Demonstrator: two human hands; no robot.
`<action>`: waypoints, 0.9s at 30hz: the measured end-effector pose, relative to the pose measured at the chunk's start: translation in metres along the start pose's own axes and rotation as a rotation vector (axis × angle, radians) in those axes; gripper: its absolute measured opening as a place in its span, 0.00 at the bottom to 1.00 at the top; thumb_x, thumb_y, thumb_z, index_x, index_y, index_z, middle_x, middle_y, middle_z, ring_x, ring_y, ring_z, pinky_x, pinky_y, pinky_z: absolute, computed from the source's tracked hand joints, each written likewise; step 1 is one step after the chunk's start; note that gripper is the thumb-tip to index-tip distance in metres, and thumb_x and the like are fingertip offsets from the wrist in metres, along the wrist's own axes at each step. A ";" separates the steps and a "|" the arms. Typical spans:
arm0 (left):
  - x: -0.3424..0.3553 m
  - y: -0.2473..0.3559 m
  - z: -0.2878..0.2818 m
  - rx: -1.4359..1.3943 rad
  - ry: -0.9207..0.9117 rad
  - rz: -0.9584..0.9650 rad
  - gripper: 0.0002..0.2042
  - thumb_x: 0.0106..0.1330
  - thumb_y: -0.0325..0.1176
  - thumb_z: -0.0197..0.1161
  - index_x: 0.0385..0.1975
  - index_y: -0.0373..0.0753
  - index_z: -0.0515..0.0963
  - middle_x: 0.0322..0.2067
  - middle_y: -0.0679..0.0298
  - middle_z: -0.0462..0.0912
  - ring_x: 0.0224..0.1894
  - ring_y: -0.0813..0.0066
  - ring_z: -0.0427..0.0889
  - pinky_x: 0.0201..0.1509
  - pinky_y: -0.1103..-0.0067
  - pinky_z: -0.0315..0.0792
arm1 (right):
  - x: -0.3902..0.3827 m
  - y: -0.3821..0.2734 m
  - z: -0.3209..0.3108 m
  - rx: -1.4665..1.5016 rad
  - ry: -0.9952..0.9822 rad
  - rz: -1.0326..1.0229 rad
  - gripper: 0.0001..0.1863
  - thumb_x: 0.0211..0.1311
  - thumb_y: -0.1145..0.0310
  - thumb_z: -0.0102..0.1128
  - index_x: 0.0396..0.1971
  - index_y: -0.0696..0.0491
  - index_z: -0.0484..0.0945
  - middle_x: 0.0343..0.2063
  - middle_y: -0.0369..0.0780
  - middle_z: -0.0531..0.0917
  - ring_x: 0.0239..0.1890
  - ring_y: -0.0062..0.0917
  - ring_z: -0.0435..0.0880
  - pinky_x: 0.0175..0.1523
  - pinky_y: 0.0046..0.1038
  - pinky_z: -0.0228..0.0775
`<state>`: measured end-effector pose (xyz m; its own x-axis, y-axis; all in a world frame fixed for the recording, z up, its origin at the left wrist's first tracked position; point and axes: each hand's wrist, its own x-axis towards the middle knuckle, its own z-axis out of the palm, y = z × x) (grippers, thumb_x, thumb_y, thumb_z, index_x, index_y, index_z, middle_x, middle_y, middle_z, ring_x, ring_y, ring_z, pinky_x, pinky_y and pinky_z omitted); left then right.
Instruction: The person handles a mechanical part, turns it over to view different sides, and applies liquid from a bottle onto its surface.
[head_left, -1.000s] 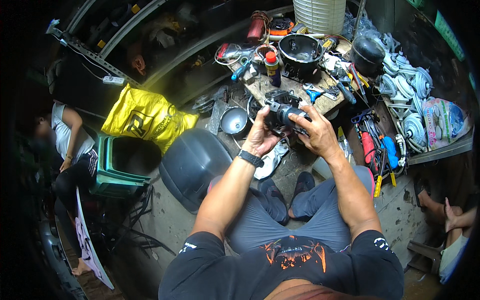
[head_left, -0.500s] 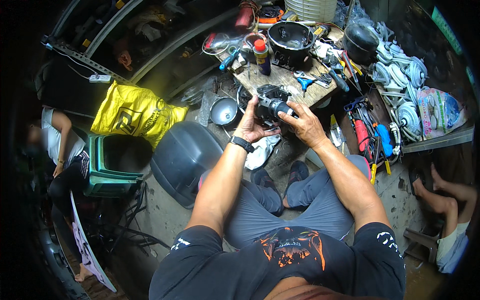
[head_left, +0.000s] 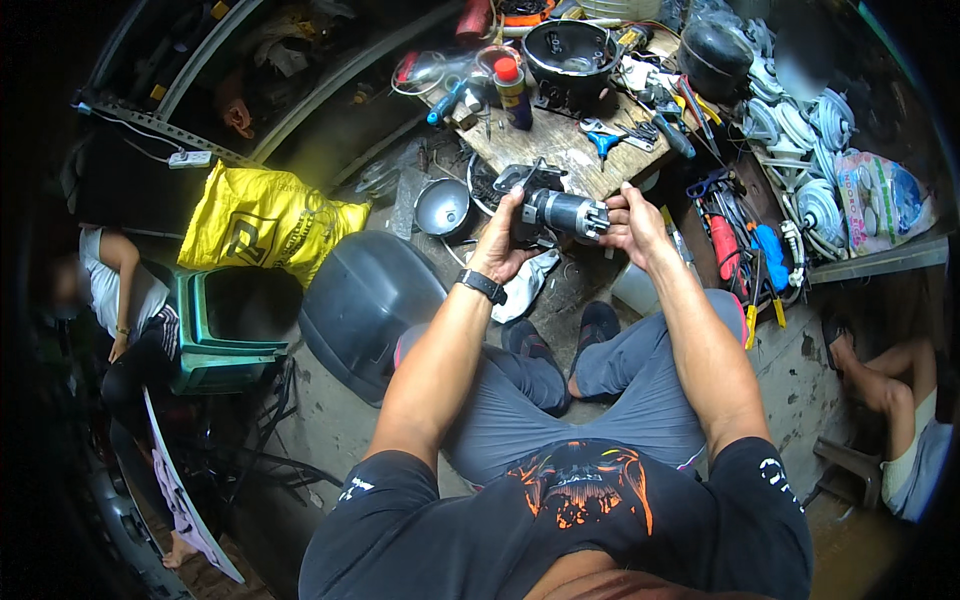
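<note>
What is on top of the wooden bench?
On the wooden bench: a spray can, a black bowl, a blue-handled tool and other tools. The motor assembly in the left hand hides part of the bench's near edge; wood beneath the bowl is covered.

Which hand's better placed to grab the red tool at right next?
Probably the right hand: it's nearer the red tool, though it's at one end of the cylindrical part, contact unclear. The left hand holds the other end.
</note>
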<state>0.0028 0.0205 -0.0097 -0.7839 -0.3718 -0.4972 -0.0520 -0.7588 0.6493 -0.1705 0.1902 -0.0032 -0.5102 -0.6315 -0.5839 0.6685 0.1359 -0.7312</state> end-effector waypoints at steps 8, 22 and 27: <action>-0.004 -0.012 0.004 0.110 -0.005 0.056 0.30 0.67 0.64 0.64 0.55 0.44 0.79 0.49 0.62 0.85 0.51 0.67 0.83 0.61 0.59 0.75 | -0.026 0.037 0.001 -1.090 -0.079 -1.049 0.40 0.43 0.73 0.80 0.61 0.49 0.74 0.50 0.46 0.77 0.53 0.46 0.82 0.57 0.39 0.78; 0.007 -0.021 -0.005 0.008 -0.040 0.054 0.36 0.62 0.61 0.69 0.64 0.41 0.73 0.54 0.59 0.82 0.55 0.64 0.83 0.64 0.55 0.75 | -0.029 0.036 0.007 -0.160 -0.109 -0.266 0.40 0.64 0.49 0.71 0.69 0.53 0.64 0.59 0.53 0.75 0.55 0.45 0.82 0.52 0.38 0.84; 0.005 -0.020 0.008 0.122 0.020 0.060 0.32 0.63 0.64 0.68 0.52 0.41 0.79 0.40 0.62 0.85 0.42 0.67 0.85 0.53 0.61 0.81 | -0.024 0.043 -0.001 -1.119 0.011 -1.132 0.37 0.43 0.71 0.79 0.59 0.48 0.75 0.50 0.47 0.74 0.52 0.48 0.80 0.56 0.43 0.78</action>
<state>-0.0048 0.0377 -0.0206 -0.7756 -0.4258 -0.4661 -0.0812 -0.6649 0.7425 -0.1300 0.2116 -0.0205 -0.4524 -0.7872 0.4191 -0.7574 0.0911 -0.6465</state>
